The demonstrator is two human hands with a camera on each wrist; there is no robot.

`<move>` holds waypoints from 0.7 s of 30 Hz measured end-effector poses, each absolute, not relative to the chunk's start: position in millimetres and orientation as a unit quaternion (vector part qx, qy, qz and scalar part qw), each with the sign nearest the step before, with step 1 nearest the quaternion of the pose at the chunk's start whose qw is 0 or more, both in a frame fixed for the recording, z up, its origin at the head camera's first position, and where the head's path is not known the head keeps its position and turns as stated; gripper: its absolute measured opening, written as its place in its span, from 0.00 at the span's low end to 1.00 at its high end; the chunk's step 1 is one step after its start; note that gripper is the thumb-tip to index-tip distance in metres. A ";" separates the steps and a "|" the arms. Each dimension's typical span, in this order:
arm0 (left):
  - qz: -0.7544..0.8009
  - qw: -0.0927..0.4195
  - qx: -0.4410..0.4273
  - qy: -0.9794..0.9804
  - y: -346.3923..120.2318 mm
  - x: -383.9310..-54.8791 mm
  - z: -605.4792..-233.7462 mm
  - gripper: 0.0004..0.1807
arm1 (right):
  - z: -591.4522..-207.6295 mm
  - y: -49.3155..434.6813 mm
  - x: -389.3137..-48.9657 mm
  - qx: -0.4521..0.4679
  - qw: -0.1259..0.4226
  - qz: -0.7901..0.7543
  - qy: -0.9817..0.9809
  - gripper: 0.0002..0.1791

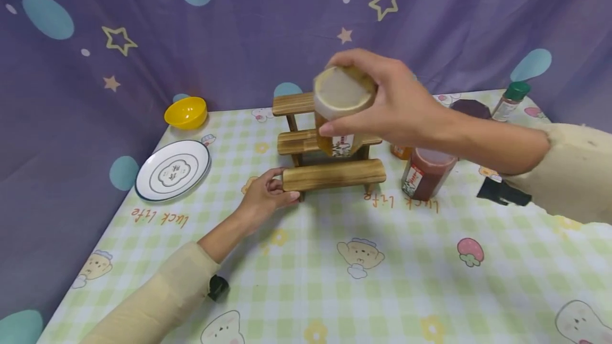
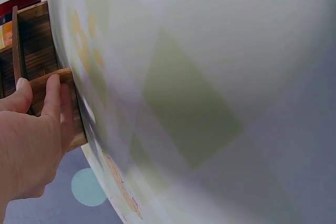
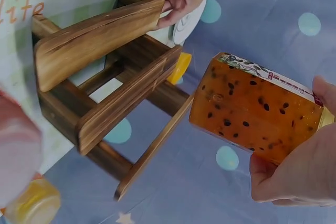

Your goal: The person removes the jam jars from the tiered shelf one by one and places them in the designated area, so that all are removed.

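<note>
My right hand [image 1: 399, 102] grips a jar of orange jam with black seeds [image 3: 257, 108] near its lid. In the head view this jar [image 1: 345, 89] is held up over a three-tier wooden rack [image 1: 334, 175], hiding part of its upper tiers. The right wrist view shows the jar's base apart from the rack's upper step. My left hand [image 1: 263, 198] holds the left end of the rack's lowest step, its thumb and fingers on either side of the wood in the left wrist view. The rack's steps bear nothing that I can see.
Right of the rack stand a dark red jar [image 1: 424, 178], a partly hidden orange jar [image 1: 400, 152], a dark-lidded jar [image 1: 470, 108] and a green-capped shaker bottle [image 1: 510, 101]. Leftward lie a white plate [image 1: 145, 182] and a yellow bowl [image 1: 186, 114]. A purple curtain [image 1: 268, 31] hangs behind.
</note>
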State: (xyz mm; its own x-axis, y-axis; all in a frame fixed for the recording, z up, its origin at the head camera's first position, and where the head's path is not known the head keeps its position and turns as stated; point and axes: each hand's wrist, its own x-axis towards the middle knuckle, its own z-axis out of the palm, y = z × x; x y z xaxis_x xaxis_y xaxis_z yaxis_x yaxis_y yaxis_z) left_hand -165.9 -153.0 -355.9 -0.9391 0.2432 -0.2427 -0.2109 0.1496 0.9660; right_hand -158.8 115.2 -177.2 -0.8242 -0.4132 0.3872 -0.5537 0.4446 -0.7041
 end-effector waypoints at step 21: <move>0.666 0.177 0.016 0.725 -155.5 -165.5 -358.6 0.43 | -187.8 231.8 -157.1 0.107 0.116 0.437 -0.885 0.41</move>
